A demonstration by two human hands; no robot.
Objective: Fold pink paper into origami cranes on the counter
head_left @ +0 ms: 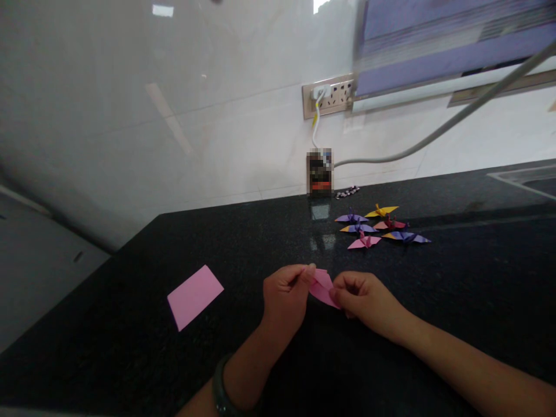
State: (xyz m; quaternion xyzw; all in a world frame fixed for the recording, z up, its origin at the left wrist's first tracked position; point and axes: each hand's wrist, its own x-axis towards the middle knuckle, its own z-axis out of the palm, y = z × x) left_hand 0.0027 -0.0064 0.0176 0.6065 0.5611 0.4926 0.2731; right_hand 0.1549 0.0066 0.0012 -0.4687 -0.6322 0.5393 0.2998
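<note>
A partly folded piece of pink origami paper (322, 288) is held up between both hands over the dark counter. My left hand (287, 292), closed, pinches its upper left side between thumb and fingers. On the lower right edge, my right hand (362, 298) is closed in a pinch too. My fingers cover parts of the paper, so its full shape is hidden. To the left lies a flat stack or sheet of pink paper (195, 296). Beyond my right hand sit several folded paper cranes, among them a pink crane (365, 241) and a yellow crane (382, 211).
The black speckled counter (143, 260) runs along a pale tiled wall. At its back stand a pixelated box-like object (320, 172) and a beaded strand (347, 192). A grey cable (403, 153) crosses at right, below a wall socket (330, 95). A sink edge (521, 174) shows far right.
</note>
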